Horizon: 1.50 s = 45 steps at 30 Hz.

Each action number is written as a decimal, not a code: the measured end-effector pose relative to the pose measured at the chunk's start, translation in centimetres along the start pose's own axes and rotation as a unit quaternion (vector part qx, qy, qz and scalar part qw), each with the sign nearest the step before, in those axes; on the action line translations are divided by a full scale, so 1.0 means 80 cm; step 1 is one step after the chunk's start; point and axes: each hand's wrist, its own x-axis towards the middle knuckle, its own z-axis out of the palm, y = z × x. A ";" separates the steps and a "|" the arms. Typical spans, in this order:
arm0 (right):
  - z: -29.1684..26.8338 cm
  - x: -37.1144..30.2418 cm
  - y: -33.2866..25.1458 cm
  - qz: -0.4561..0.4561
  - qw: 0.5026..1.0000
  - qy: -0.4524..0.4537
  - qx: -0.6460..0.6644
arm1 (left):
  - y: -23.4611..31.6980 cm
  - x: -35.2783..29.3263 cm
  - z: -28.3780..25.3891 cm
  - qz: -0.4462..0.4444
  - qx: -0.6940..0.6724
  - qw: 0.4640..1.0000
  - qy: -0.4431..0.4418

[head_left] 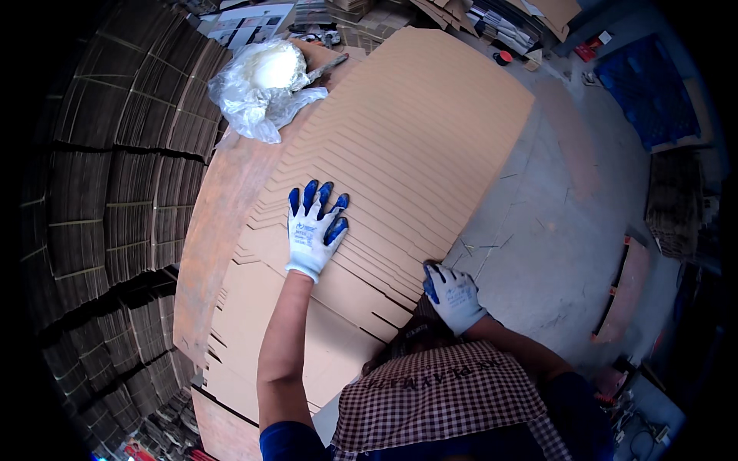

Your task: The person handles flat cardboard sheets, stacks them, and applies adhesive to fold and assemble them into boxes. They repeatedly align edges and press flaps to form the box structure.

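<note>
Fanned cardboard sheets [407, 146] overlap like steps along a wooden board. My left hand [311, 234], in a white glove with blue fingertips, lies flat on them with fingers spread. At their right edge, near my body, is my right hand [452, 296] in a matching glove. Its fingers are bent together over the sheet edge, with the tips partly hidden. Beyond my left hand, a plastic-wrapped tub [269, 77] with white contents sits on the board, and a brush [327, 67] sticks out beside it.
Tall strapped stacks of cardboard [123, 184] line the left side. The wooden board [223, 223] shows along the sheets' left edge. Grey floor [530, 223] lies to the right, with a blue pallet [646, 92] farther off. A checked apron [438, 392] covers my front.
</note>
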 end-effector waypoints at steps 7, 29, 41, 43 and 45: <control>0.011 0.024 0.001 0.194 0.946 -0.032 0.258 | -0.002 0.000 0.002 0.004 -0.001 1.000 0.002; 0.041 0.028 0.017 0.232 0.894 0.008 0.383 | 0.001 0.005 -0.001 0.005 -0.002 1.000 0.011; -0.012 0.058 -0.017 0.121 0.990 -0.035 0.063 | -0.007 0.002 -0.003 0.010 -0.049 0.998 0.034; -0.018 0.067 -0.024 0.082 0.996 -0.022 0.028 | -0.007 -0.004 -0.008 -0.014 -0.079 0.993 0.089; -0.020 0.070 -0.031 0.067 0.997 -0.009 0.027 | -0.004 -0.019 -0.022 -0.042 -0.071 0.993 0.087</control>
